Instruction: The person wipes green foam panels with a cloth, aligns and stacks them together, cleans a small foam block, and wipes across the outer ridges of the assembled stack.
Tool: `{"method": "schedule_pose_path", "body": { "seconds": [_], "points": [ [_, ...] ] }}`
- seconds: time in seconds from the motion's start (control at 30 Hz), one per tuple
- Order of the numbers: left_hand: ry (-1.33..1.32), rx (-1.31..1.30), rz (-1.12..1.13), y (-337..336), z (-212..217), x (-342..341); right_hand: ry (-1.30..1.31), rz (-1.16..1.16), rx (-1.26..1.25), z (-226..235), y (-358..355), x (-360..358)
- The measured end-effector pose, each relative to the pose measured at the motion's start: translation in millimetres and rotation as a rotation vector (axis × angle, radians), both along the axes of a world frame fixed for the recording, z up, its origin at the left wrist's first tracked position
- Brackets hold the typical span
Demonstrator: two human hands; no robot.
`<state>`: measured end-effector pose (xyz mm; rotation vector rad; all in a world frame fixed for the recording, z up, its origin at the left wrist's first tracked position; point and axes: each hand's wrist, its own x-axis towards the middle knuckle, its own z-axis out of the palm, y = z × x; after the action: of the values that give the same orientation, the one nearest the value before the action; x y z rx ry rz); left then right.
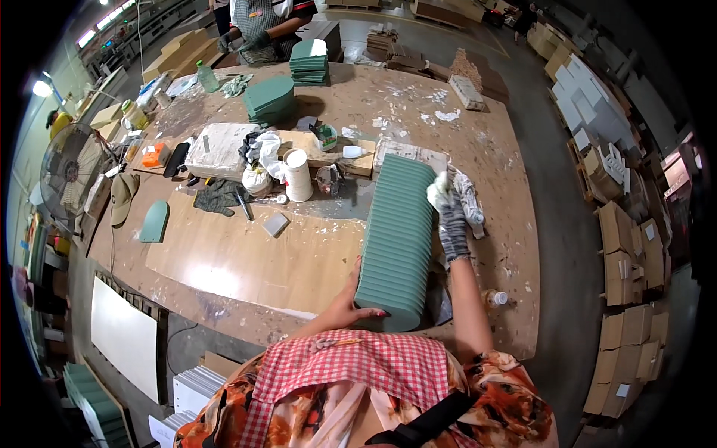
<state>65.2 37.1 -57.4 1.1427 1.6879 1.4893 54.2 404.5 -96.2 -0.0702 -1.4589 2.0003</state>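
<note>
A long stack of green panels (394,239) with rounded ends lies on the work table in front of me, its many thin edges facing up. My left hand (349,305) is bare and grips the stack's near left corner, thumb over the near end. My right hand (450,216), in a grey knitted glove, is closed by the stack's far right side. Whitish material shows at its fingers; whether this is a rag or the glove's stained tips I cannot make out. A crumpled white-grey cloth (469,201) lies just right of that hand.
White cups (297,175), a dark glove (216,198), a marker (243,205) and a single green panel (154,222) lie to the left. More green stacks (269,99) stand farther back, near a gloved co-worker (261,33). A small bottle (495,299) is by my right forearm.
</note>
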Motion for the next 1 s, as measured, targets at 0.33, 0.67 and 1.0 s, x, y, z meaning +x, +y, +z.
{"method": "schedule_pose_path", "body": {
  "seconds": [0.33, 0.67, 1.0],
  "points": [
    [0.084, 0.011, -0.023, -4.9, -4.6, -3.8, -0.69, -0.381, 1.439, 47.5, -90.8, -8.3],
    [0.039, -0.019, -0.015, -8.4, 2.6, -2.2, -0.735, -0.389, 0.885, 63.7, -77.4, 19.6],
    [-0.007, 0.001, -0.036, -2.7, 3.1, 1.4, -0.815, -0.439, 0.214, -20.3, -26.1, 66.4]
  ]
}}
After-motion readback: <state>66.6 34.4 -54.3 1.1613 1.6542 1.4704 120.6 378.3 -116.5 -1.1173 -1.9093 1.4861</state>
